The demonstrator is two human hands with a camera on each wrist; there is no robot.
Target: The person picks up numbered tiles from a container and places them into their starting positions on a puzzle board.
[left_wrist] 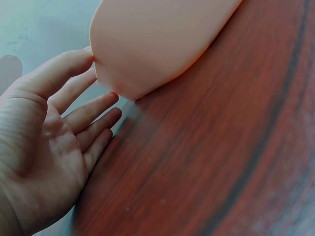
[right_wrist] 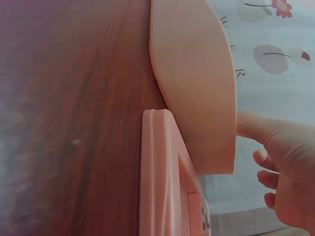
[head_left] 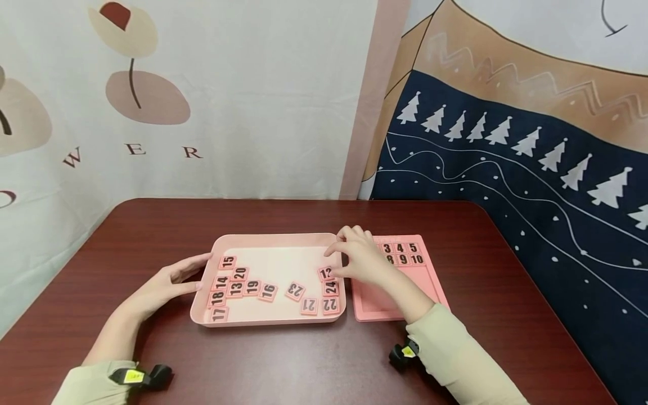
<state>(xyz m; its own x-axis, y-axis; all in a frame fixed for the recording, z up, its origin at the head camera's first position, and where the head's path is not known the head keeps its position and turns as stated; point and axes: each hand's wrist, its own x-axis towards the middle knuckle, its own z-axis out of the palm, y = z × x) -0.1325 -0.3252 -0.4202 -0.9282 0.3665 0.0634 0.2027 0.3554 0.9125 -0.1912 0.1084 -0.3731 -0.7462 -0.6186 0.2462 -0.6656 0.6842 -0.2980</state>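
A shallow pink tray stands on the table, holding several loose pink number tiles, such as tile 16 and tile 23. My left hand is at the tray's left end, thumb and fingertips right at the outer wall, fingers loosely extended. Over the right rim reaches my right hand, its thumb tip at the edge of tile 12 and its index finger apart from the thumb. In the right wrist view the tray wall hides that thumb's tip. The other right fingers are bent.
Right of the tray lies a pink number board, partly behind my right forearm. Tiles up to 10 sit in its top rows; some are covered by the hand. Dark red wood makes up the table. Printed curtains hang behind it.
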